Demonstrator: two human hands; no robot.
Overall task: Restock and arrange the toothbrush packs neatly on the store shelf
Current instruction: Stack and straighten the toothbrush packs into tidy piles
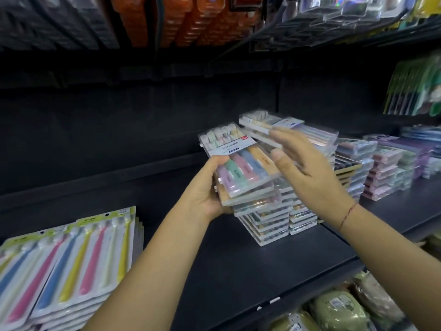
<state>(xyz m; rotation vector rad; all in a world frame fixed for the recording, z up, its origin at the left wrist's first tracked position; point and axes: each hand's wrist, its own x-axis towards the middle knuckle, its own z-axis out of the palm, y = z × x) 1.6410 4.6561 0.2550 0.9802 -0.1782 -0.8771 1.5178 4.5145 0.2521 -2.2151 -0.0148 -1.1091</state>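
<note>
A dark store shelf (226,271) runs across the view, and the landmark on it is a tall central stack (269,228) of clear toothbrush packs, built as 2 columns side by side. Left of that stack and nearer the camera lies a pile of flat carded toothbrush packs (69,263), each showing long handles in blue, pink, yellow and white. To the right of the stack, further along the shelf, stand lower stacks of similar clear packs (386,173). Above the stack hang orange packages (191,22), and up to its right hang green carded packs (415,89). Below and right of the stack, on the next shelf down, sit green wrapped goods (338,309).

The left hand (205,194) is at the stack's upper left corner, its fingers curled round the near edge of a small tilted bundle of packs that rests on the stack's top. The uppermost pack (241,163) of this bundle shows 5 pastel handles, in purple, green, pink, blue and orange, under a white label.

The right hand (307,168) is over the stack's top right, with fingers straight and spread and thumb held apart. Beyond its fingertips a blurred pack (298,130) lies at an angle; the blur hides whether the fingers touch it. A thin red thread (348,215) circles the right wrist.
</note>
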